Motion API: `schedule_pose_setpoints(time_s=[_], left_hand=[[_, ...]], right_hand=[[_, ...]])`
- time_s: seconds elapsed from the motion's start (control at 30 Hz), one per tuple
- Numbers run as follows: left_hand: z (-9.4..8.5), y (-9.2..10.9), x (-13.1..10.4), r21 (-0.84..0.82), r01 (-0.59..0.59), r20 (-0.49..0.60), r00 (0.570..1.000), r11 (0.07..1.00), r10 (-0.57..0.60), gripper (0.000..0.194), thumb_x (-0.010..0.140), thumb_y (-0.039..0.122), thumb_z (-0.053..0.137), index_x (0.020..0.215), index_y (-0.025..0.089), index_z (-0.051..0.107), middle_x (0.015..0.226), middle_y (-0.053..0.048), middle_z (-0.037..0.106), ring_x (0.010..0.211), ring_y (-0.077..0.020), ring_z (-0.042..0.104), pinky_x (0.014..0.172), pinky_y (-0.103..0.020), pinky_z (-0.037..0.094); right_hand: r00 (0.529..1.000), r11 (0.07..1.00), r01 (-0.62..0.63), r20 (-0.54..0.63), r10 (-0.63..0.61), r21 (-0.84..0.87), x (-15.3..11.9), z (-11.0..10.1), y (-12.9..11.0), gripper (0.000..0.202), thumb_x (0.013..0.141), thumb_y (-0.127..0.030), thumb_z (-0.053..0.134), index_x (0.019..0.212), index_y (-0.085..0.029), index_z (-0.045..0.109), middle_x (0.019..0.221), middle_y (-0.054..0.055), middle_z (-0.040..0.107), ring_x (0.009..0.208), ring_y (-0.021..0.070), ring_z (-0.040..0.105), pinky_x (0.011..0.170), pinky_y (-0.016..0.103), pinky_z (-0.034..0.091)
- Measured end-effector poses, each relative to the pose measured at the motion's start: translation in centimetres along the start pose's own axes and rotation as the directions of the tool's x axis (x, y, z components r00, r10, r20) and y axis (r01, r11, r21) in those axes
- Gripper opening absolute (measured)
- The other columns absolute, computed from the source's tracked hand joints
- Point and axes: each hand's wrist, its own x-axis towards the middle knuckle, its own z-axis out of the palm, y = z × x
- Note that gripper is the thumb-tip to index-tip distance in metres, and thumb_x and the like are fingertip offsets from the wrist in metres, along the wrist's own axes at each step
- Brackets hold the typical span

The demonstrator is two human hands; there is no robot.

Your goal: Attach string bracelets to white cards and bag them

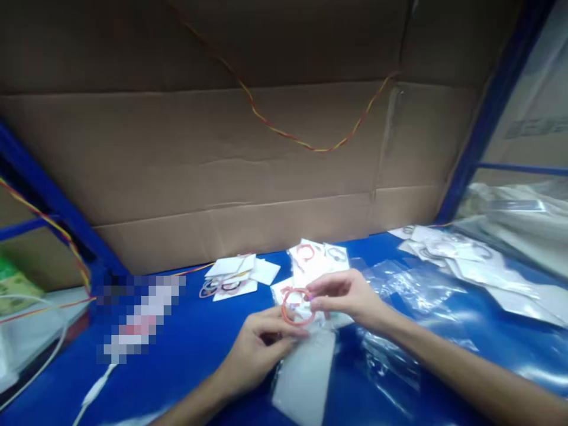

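Observation:
Both hands pinch an orange-red cord loop, which looks like a bracelet [284, 310], held above the blue table. My left hand [261, 349] has thumb and fingers closed at its lower left side. From the right, my right hand [346, 294] grips its edge between thumb and fingertips, near a small purplish spot. Below the loop lies a white card [306, 378], seemingly in a clear sleeve. Just behind the hands are bagged white cards [305, 264], one with a red loop and one with a dark loop.
At the back left sits a stack of white cards [265, 271] with dark and pink loops. Clear plastic bags [417, 290] spread right of my hands. Bagged cards [479, 260] pile at far right. A white cable [95, 387] lies left. Cardboard [266, 165] walls the back between blue posts.

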Motion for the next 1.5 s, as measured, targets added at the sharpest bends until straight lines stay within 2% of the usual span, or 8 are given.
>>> schedule_pose_setpoints(time_s=[0.2, 0.4, 0.7, 0.9, 1.03, 1.27, 1.4, 1.5], left_hand=[[-0.2, -0.1, 0.0, -0.005, 0.042, -0.061, 0.997, 0.999, -0.043, 0.016, 0.087, 0.028, 0.068, 0.095, 0.024, 0.082, 0.113, -0.008, 0.072, 0.102, -0.0214, 0.066, 0.09, -0.028, 0.051], [-0.2, 0.0, 0.2, -0.034, 0.098, -0.093, 0.991, 0.995, -0.101, 0.02, 0.085, 0.035, 0.072, 0.094, 0.019, 0.081, 0.103, -0.009, 0.074, 0.09, -0.0185, 0.068, 0.076, -0.021, 0.052], [-0.3, 0.0, 0.5, -0.044, 0.105, -0.134, 0.985, 0.994, -0.11, 0.021, 0.085, 0.036, 0.072, 0.096, 0.02, 0.081, 0.101, -0.008, 0.076, 0.092, -0.0192, 0.07, 0.079, -0.022, 0.054], [-0.3, -0.4, 0.5, -0.048, 0.096, -0.231, 0.967, 0.994, -0.104, 0.026, 0.08, 0.04, 0.076, 0.091, 0.017, 0.081, 0.101, -0.01, 0.076, 0.095, -0.0229, 0.07, 0.079, -0.025, 0.056], [-0.2, -0.9, 0.4, -0.08, 0.17, -0.251, 0.95, 0.982, -0.185, 0.03, 0.079, 0.04, 0.077, 0.097, 0.016, 0.08, 0.102, -0.01, 0.075, 0.086, -0.021, 0.072, 0.068, -0.022, 0.055], [0.1, -0.5, 0.4, -0.347, 0.207, -0.162, 0.948, 0.915, -0.275, 0.09, 0.078, 0.038, 0.079, 0.153, 0.022, 0.032, 0.119, -0.014, 0.069, 0.076, -0.0206, 0.073, 0.066, -0.029, 0.058], [-0.2, -0.5, 0.5, -0.209, 0.211, -0.17, 0.954, 0.955, -0.248, 0.053, 0.079, 0.041, 0.077, 0.123, 0.014, 0.067, 0.108, -0.012, 0.073, 0.089, -0.022, 0.072, 0.076, -0.027, 0.057], [-0.5, -0.6, 0.5, -0.09, 0.181, -0.232, 0.953, 0.979, -0.198, 0.041, 0.078, 0.042, 0.078, 0.107, 0.013, 0.075, 0.097, -0.011, 0.075, 0.085, -0.0197, 0.069, 0.071, -0.023, 0.053]], right_hand=[[1.0, 0.989, -0.004, -0.009, 0.003, -0.15, 0.0, -0.2, -0.1, 0.033, 0.056, -0.034, 0.091, 0.079, -0.013, 0.08, 0.081, 0.007, 0.077, 0.069, 0.0066, 0.066, 0.062, 0.012, 0.051], [0.999, 0.966, 0.029, -0.021, -0.036, -0.258, -0.3, -0.2, -0.4, 0.04, 0.059, -0.043, 0.088, 0.084, -0.013, 0.081, 0.081, 0.008, 0.076, 0.065, 0.0062, 0.061, 0.058, 0.013, 0.043], [0.982, 0.929, 0.103, 0.183, -0.039, -0.354, -1.1, 0.5, -1.7, 0.047, 0.087, -0.053, 0.057, 0.086, -0.012, 0.079, 0.086, 0.005, 0.074, 0.075, 0.0055, 0.06, 0.073, 0.015, 0.045], [0.974, 0.9, 0.168, 0.208, -0.089, -0.402, -0.9, 0.2, -1.0, 0.043, 0.062, -0.046, 0.086, 0.096, -0.02, 0.08, 0.1, 0.005, 0.074, 0.087, 0.0095, 0.064, 0.073, 0.016, 0.045], [0.98, 0.894, 0.148, 0.184, -0.076, -0.424, -0.7, 0.3, -0.6, 0.036, 0.068, -0.045, 0.082, 0.093, -0.019, 0.08, 0.096, 0.004, 0.075, 0.085, 0.0087, 0.064, 0.076, 0.017, 0.046], [0.967, 0.859, 0.211, 0.225, -0.115, -0.467, -0.8, 0.3, -0.8, 0.021, 0.079, -0.034, 0.072, 0.09, -0.018, 0.08, 0.095, 0.005, 0.076, 0.088, 0.0098, 0.067, 0.086, 0.021, 0.05], [0.971, 0.862, 0.195, 0.215, -0.102, -0.467, -0.8, 0.3, -0.7, 0.021, 0.08, -0.035, 0.071, 0.09, -0.018, 0.079, 0.095, 0.004, 0.075, 0.088, 0.0092, 0.067, 0.087, 0.02, 0.05], [0.987, 0.883, 0.134, 0.144, -0.077, -0.449, -0.8, 0.4, -0.3, 0.025, 0.079, -0.037, 0.072, 0.09, -0.016, 0.077, 0.09, 0.004, 0.074, 0.081, 0.0064, 0.064, 0.076, 0.016, 0.048]])
